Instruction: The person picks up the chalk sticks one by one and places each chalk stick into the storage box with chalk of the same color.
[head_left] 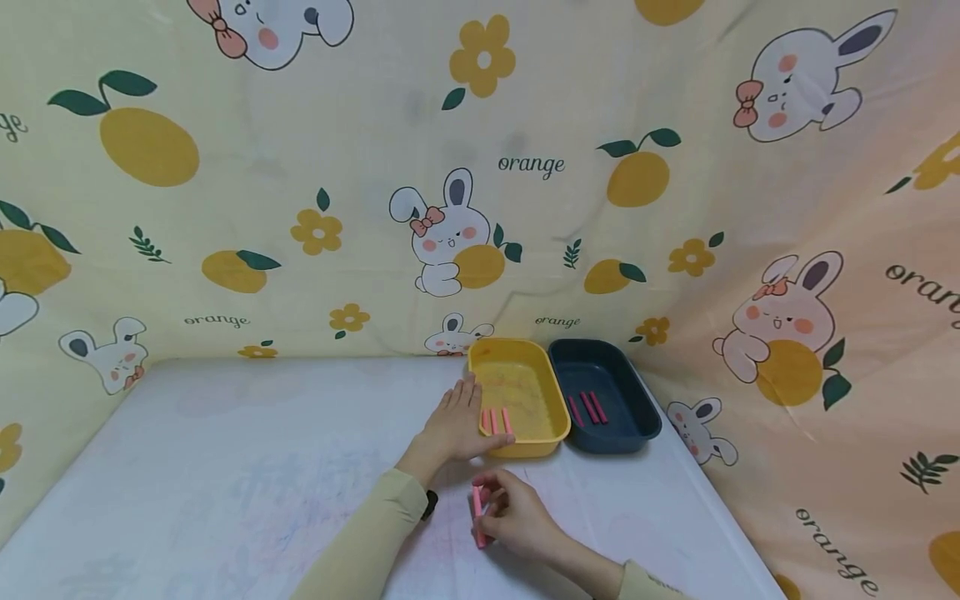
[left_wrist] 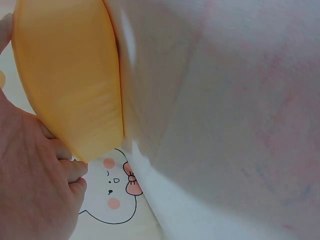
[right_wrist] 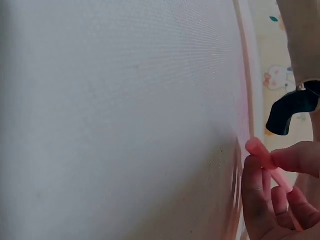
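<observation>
My left hand (head_left: 453, 425) holds the near left corner of a yellow bin (head_left: 528, 346), its thumb over the front rim and its fingers along the left side. In the left wrist view, bent fingers show against the bin's outer wall. Just in front of the bin, my right hand (head_left: 517, 512) pinches a pink chalk stick (head_left: 478, 521) between thumb and fingers, close over the table. The right wrist view shows the stick's near end poking past the fingertips. Light pink sticks (head_left: 506, 421) lie in the yellow bin, partly behind my left thumb.
A dark blue bin (head_left: 652, 425) stands beside the yellow one on the right, holding three deeper pink sticks (head_left: 588, 407). The white table (head_left: 225, 433) has faint pink and blue smudges. Behind it hangs a patterned cloth (head_left: 360, 125). A dark band (head_left: 430, 505) circles my left wrist.
</observation>
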